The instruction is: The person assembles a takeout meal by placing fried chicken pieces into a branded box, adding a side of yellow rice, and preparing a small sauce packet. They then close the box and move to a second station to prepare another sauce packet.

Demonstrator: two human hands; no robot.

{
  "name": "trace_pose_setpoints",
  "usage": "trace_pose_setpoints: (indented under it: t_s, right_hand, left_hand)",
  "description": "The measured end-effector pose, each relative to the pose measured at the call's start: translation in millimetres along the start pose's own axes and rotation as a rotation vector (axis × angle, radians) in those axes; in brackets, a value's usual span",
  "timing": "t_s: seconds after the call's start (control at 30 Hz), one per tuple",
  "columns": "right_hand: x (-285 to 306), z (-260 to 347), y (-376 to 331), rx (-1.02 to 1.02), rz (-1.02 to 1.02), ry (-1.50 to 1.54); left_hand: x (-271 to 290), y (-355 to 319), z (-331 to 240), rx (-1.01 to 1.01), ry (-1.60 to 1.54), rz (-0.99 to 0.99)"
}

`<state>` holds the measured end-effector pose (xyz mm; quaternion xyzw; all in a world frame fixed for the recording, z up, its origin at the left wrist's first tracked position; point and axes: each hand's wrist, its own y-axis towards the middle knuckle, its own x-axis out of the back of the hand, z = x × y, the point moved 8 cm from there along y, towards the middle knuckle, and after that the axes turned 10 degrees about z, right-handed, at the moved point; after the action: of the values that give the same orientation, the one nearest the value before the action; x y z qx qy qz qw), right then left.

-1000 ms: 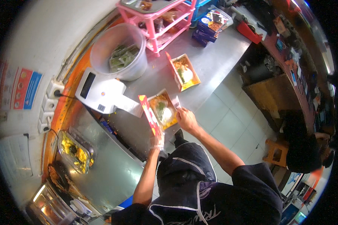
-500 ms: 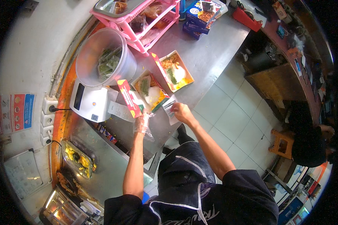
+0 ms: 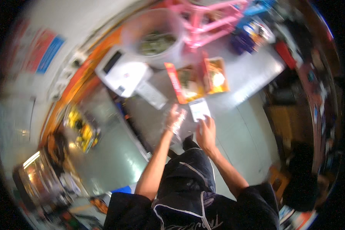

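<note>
Between the fingers of my right hand [image 3: 206, 132] is a white paper slip [image 3: 199, 109], pinched by its near end, with its far end close to a food box. My left hand [image 3: 175, 118], in a clear plastic glove, hovers empty over the counter's front part with fingers apart. Two open cardboard boxes stand side by side beyond my hands. The left box [image 3: 190, 85] shows a green leafy piece and white and yellow food; the right box [image 3: 217, 78] holds white rice and yellow food. Motion blurs the picture, so finer contents cannot be made out.
Left on the metal counter stands a white receipt printer [image 3: 128, 74] with a paper strip [image 3: 151, 95] hanging out. Behind are a clear tub [image 3: 157, 27] of green packets, a pink rack [image 3: 214, 17] and dark blue boxes [image 3: 243, 42]. A glass tray [image 3: 82, 128] of yellow food sits left.
My left hand has come off the left box and drawn back toward me. My right hand keeps the slip, now turned flatter. The whole view has swung, shifting the scene rightward.
</note>
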<state>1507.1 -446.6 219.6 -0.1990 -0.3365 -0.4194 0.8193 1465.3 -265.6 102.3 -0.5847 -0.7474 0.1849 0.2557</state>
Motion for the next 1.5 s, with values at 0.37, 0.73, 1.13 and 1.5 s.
trace_pose_setpoints:
  t_s: [0.37, 0.73, 1.13, 1.5]
  right_hand:
    - [-140.4, 214.4, -159.4, 0.256, 0.847, 0.392]
    - [-323.6, 410.3, -385.5, 1.177, 1.531, -0.004]
    - [-551.6, 492.9, -651.6, 0.725, 2.340, -0.205]
    - [-701.8, 634.0, -920.3, 0.585, 2.720, -0.242]
  left_hand:
    - [53.3, -275.6, 148.1, -0.221, -1.170, -0.246]
    - [72.7, -554.4, 327.5, -0.558, -1.665, -0.289]
    - [131.1, -831.5, 482.2, -0.858, -1.717, -0.849]
    - [207.1, -1109.4, 629.2, -0.914, -1.803, -1.485]
